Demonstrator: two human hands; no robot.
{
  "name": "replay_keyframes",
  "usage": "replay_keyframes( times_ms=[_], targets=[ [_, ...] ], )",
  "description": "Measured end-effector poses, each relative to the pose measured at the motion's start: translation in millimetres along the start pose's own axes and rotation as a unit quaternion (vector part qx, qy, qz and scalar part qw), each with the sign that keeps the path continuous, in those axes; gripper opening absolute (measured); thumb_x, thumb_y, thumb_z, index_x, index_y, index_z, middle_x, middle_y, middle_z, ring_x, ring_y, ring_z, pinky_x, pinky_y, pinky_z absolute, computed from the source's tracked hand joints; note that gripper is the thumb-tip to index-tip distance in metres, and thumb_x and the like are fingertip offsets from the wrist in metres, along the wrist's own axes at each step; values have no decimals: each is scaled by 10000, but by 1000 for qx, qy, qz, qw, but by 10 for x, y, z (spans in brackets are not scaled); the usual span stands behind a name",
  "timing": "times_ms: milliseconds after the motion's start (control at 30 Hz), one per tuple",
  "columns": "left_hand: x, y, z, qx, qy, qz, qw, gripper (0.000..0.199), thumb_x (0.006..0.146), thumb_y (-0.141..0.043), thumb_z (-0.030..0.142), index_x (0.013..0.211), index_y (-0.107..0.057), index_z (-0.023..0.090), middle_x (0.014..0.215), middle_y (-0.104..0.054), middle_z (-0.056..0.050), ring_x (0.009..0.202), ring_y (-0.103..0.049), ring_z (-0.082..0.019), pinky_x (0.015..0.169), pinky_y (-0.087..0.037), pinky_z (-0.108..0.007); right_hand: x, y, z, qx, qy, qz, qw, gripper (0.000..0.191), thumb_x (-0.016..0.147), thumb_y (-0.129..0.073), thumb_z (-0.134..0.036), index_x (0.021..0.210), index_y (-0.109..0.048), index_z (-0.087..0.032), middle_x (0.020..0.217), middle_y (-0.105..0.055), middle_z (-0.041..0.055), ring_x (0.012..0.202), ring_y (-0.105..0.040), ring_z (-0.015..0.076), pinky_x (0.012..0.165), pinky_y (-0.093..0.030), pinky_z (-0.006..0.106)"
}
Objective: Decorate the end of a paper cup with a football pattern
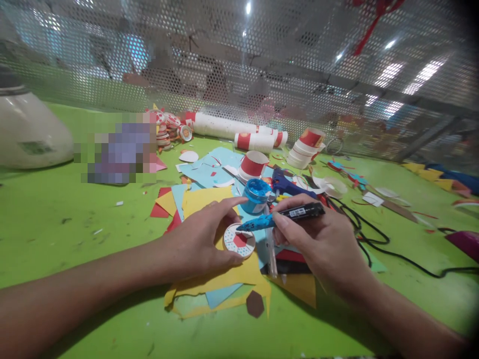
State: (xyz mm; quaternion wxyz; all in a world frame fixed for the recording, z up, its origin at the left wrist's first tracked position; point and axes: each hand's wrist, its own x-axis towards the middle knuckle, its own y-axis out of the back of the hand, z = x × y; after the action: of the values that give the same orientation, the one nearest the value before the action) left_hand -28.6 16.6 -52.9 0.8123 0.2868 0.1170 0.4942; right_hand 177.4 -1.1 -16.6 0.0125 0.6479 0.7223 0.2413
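My left hand (202, 244) curves around a small round white disc (230, 245), its thumb against the near edge. Blue dots cover the disc's white part, and a red hexagon (239, 240) marks its middle. In my right hand (322, 244) is a black marker (299, 213), gripped between thumb and fingers. Blue paint coats the marker's front end, and its tip is at the disc's far edge; whether it touches I cannot tell. Just beyond stands an open jar of blue paint (255, 202), close to my left index fingertip.
Yellow paper (209, 199) and other coloured sheets lie under my hands. Behind the jar are a red-and-white paper cup (253, 165) and a dark blue glue gun (290, 183), with a black cord (374, 234) at right. Stacked cups (232, 125) lie near the mesh screen (224, 60).
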Motion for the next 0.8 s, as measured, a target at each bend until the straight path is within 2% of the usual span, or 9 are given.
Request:
replay_keyframes(
  times_ms=[100,233,800],
  targets=[
    [-1,-2,-2,2,1,7,1000,825,684,-741,272,1387,-316,345,1069,-579,-29,1003,-572,-241,893,-448,-413,-12,-15,25,25,-6,-13,1000,69,827,-619,-261,846,-604,-197,671,-619,-15,559,-608,128,552,-548,267],
    [-1,-9,3,-6,-14,4,1000,817,679,-748,241,1365,-325,377,1052,-592,-6,980,-579,-226,863,-456,-384,-7,-38,35,11,8,-14,1000,65,821,-628,-237,862,-611,-189,629,-611,-30,529,-577,97,527,-531,212],
    [4,6,73,14,-7,6,1000,770,680,-720,227,1344,-343,328,985,-584,1,918,-583,-208,773,-470,-329,-10,-60,58,-44,18,-10,999,68,825,-633,-249,866,-619,-196,609,-638,-41,516,-592,78,498,-508,148]
  ],
)
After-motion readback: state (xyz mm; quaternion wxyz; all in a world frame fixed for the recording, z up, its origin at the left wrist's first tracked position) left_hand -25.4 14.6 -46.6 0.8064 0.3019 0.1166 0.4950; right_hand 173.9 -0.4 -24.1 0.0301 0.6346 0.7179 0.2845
